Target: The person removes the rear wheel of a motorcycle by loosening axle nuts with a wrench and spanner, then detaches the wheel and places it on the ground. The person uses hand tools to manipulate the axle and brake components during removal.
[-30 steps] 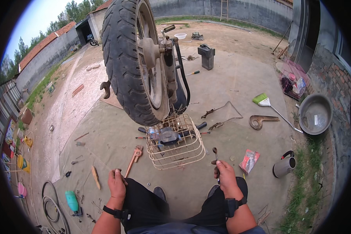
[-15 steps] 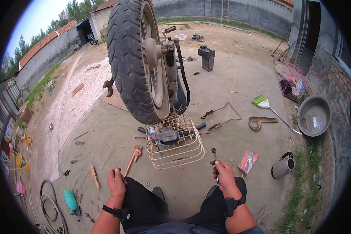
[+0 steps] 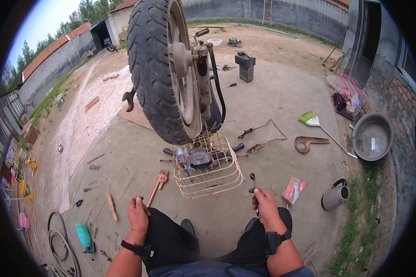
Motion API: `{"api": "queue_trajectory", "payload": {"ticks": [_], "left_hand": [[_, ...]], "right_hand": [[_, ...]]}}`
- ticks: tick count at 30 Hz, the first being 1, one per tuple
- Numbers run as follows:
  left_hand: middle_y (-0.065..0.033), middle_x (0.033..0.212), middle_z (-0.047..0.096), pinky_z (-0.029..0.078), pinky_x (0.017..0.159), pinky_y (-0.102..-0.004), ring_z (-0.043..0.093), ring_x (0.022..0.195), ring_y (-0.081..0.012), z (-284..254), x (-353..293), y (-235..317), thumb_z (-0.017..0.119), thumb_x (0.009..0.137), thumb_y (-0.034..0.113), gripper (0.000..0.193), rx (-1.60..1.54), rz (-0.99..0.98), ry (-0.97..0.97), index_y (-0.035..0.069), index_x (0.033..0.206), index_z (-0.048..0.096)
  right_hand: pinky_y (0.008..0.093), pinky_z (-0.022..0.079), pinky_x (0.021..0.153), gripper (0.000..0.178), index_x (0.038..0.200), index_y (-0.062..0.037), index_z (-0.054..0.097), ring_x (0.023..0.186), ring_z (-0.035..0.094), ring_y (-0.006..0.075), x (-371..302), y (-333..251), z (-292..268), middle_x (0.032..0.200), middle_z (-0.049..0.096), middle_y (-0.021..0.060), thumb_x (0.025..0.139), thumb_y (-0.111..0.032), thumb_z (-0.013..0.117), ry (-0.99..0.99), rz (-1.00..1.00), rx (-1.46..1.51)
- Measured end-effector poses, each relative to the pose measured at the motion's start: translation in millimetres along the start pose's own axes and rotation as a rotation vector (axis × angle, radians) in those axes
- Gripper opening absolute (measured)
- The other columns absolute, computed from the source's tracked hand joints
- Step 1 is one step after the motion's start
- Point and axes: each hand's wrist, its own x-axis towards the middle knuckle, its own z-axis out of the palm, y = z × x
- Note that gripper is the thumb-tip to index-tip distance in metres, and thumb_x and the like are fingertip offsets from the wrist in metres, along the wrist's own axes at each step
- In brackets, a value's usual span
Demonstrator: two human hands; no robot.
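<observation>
My right hand (image 3: pixel 266 207) is closed round a small ring spanner (image 3: pixel 253 179); the spanner's dark ring end points up and away from me. My left hand (image 3: pixel 137 214) rests by my left knee, fingers curled in, with nothing seen sticking out of it. Ahead of me stands an upturned motorbike, its front wheel (image 3: pixel 155 74) in the air and its wire basket (image 3: pixel 208 184) low on the ground. Just beyond my left hand lies an orange pipe wrench (image 3: pixel 157 187). A red and white packet (image 3: pixel 294 190) is to the right of the spanner.
A steel kettle (image 3: pixel 335 196), a grey basin (image 3: pixel 373 137), a green-and-white brush (image 3: pixel 312 121) and a rusty hooked tool (image 3: pixel 309 144) lie to the right. On the left are a teal bottle (image 3: pixel 83 235), a coiled hose (image 3: pixel 55 240) and a wooden piece (image 3: pixel 112 207). Farther off stands a dark container (image 3: pixel 245 68).
My right hand and the spanner have risen very slightly, and my left hand has shifted a touch. The view has tipped a little; the rest looks the same.
</observation>
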Motion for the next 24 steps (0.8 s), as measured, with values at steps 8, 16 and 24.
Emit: {"api": "queue_trajectory", "payload": {"ticks": [8,16,24], "left_hand": [[-0.0062,0.099,0.055,0.048,0.069,-0.0262,0.056,0.082,-0.0113,43.3,4.7,165.0,0.065,0.096,0.019,0.038,-0.073,0.606,0.004,-0.002,0.124,0.051],[-0.0112,0.104,0.057,0.047,0.072,-0.032,0.059,0.092,-0.0209,105.2,18.2,271.9,0.082,0.082,0.032,0.065,0.179,1.04,0.291,-0.003,0.127,0.049],[-0.0121,0.097,0.06,0.048,0.072,-0.0351,0.059,0.084,-0.0254,123.8,12.1,246.0,0.087,0.076,0.032,0.061,0.193,0.833,0.255,-0.002,0.114,0.053]], "right_hand": [[0.0236,0.041,0.053,0.027,0.107,-0.001,0.067,0.059,0.05,0.0091,5.3,1.6,5.4,0.071,0.053,-0.0001,0.101,-0.024,0.056,-0.012,0.004,-0.022],[0.0245,0.041,0.053,0.028,0.108,-0.0004,0.067,0.058,0.048,0.0097,4.2,0.4,3.1,0.07,0.053,0.0001,0.101,-0.025,0.056,0.0,0.007,0.023],[0.0251,0.04,0.054,0.028,0.108,0.0003,0.067,0.058,0.048,0.0101,4.8,-4.5,-6.7,0.069,0.052,0.0003,0.101,-0.024,0.055,0.006,0.0,0.033]]}}
